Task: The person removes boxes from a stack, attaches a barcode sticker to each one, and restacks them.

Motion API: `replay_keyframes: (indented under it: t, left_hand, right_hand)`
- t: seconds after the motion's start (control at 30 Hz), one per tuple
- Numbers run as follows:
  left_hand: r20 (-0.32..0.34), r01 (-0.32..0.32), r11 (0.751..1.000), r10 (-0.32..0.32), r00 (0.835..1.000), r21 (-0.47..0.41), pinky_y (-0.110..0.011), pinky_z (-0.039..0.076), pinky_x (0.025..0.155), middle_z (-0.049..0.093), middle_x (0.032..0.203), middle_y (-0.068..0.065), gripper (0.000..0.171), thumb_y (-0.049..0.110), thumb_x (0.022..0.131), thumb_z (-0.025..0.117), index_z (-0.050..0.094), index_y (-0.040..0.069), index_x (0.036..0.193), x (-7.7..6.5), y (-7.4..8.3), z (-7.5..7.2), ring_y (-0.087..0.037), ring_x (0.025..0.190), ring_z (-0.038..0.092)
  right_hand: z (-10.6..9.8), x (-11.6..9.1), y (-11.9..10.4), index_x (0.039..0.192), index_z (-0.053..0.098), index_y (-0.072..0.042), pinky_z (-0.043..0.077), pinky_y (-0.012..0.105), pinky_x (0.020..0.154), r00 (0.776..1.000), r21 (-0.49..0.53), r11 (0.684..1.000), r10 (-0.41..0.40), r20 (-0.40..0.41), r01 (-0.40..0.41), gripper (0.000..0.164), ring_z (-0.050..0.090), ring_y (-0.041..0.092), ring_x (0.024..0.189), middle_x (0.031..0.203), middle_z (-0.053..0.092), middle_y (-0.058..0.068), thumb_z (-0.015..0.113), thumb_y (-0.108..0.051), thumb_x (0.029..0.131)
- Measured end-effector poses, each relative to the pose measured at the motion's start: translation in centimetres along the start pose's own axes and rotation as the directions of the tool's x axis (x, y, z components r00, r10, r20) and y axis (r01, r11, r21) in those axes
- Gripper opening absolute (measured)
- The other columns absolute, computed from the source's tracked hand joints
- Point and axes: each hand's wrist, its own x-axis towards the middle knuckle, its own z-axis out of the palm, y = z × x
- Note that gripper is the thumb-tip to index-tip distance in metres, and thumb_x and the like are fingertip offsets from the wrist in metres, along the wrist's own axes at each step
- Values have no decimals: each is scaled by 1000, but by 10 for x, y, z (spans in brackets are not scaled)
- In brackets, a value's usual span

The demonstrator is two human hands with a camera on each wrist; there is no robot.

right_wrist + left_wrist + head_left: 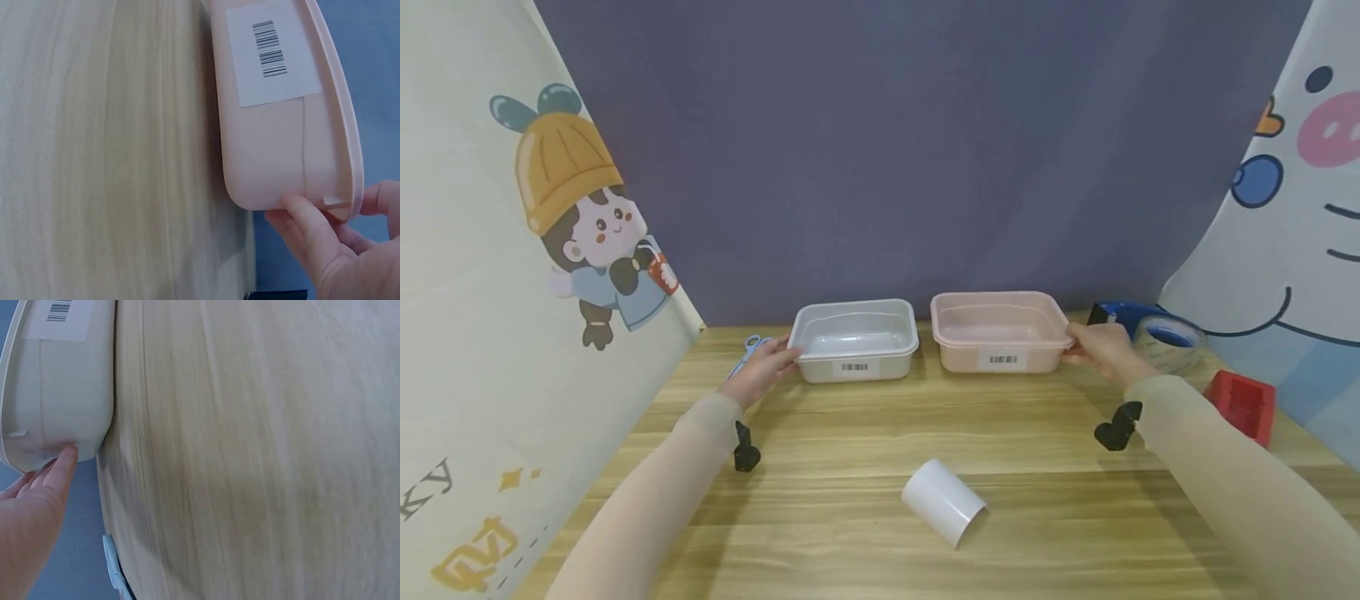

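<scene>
A white plastic box (pixel 857 369) with a barcode label stands at the back of the table, its long side facing me. At its left end is my left hand (pixel 762 373), fingers fairly straight; in the left wrist view a fingertip touches the white end wall below the rim. To the right stands a pink plastic box (pixel 962 358) of similar shape, also labelled. My right hand (pixel 1103 348) grips its right end, thumb at the rim and fingers against the wall underneath, as the right wrist view shows. Both boxes' visible insides hold nothing.
A curved white sheet-like piece (pixel 943 502) lies on the wooden table (pixel 820 467) near the front. Blue-handled scissors (pixel 751 348) lie beside my left hand. Behind my right forearm are a blue tape dispenser with a tape roll (pixel 1167 343) and a red block-like holder (pixel 1243 407).
</scene>
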Motion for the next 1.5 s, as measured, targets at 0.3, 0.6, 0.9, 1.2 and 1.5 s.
replay_keyframes:
  t: [0.3, 0.6, 0.9, 1.2, 1.5]
  left_hand:
    - [-3, -52, 998, 52, 999, 22, -42, 37, 115, 18, 156, -29, 71, 14, 99, 54, 10, -6, 151, 5, -9, -6, -40, 141, 32]
    - [31, -43, 999, 42, 999, 28, -24, 48, 97, 23, 157, -26, 74, 14, 98, 56, 10, -2, 153, 3, -6, -11, 1, 80, 51]
    - [72, -60, 998, 58, 996, 24, -38, 37, 115, 24, 157, -24, 69, 10, 99, 54, 12, -3, 153, 6, -6, -13, -13, 120, 51]
    - [47, -58, 998, 58, 997, 17, -33, 41, 111, 23, 157, -24, 67, 5, 98, 52, 13, -4, 152, 8, -9, -13, -29, 136, 41]
    - [44, -61, 998, 61, 997, 2, -38, 36, 114, 19, 158, -25, 70, 5, 97, 54, 11, -4, 152, 8, -10, -12, -38, 142, 30]
  right_hand:
    - [3, -6, -16, 136, 33, 22, 58, 28, 86, 997, -39, 999, -13, -72, 11, 57, 65, -2, 66, 100, 61, 14, 45, -13, 93]
    - [12, -17, -47, 137, 30, 21, 60, 23, 77, 998, 74, 996, -37, -54, 41, 58, 67, 0, 63, 68, 61, -8, 45, -13, 93]
    - [36, -25, -73, 139, 33, 16, 58, 28, 85, 998, 69, 997, -30, -53, 33, 56, 67, 2, 65, 79, 60, -1, 46, -16, 95]
    - [69, -20, -87, 138, 34, 17, 58, 26, 84, 998, 146, 988, -41, -47, 47, 55, 66, 2, 62, 106, 55, 17, 46, -13, 93]
    - [104, -19, -102, 133, 40, 17, 57, 32, 88, 998, 207, 977, -43, -43, 51, 50, 68, 7, 60, 78, 60, 7, 47, -11, 92]
